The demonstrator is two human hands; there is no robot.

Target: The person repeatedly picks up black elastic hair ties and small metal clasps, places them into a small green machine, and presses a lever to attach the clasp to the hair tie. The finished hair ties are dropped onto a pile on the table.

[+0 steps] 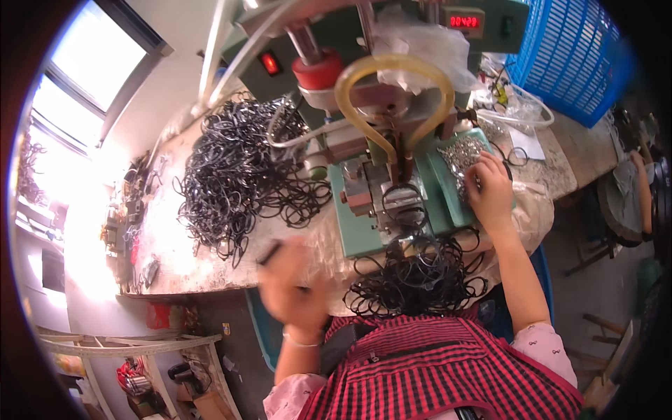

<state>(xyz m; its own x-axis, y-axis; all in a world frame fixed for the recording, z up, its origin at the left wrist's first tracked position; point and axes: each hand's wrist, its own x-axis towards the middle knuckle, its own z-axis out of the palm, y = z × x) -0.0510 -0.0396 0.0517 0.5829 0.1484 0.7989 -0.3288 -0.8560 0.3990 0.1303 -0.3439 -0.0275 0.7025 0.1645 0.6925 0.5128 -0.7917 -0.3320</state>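
Note:
My right hand (492, 192) is over a green tray (448, 183) of small shiny metal pieces (462, 150), its fingers curled together among them. Whatever sits in those fingertips is too small to name. Left of the machine, my left hand (294, 283) is smeared by motion above the table's front edge, with a short dark strip at its fingertips. Between the hands stands a green bench press (360, 241) with a metal fixture; a black ring (404, 204) lies at its working point. Many black rings (420, 280) are heaped against my checked apron.
A large pile of black rings (231, 168) covers the table (182, 269) on the left. A yellowish hose (395, 63) loops before the press head. At the back right stands a blue basket (567, 59). Another person's arm (642, 189) shows at the far right.

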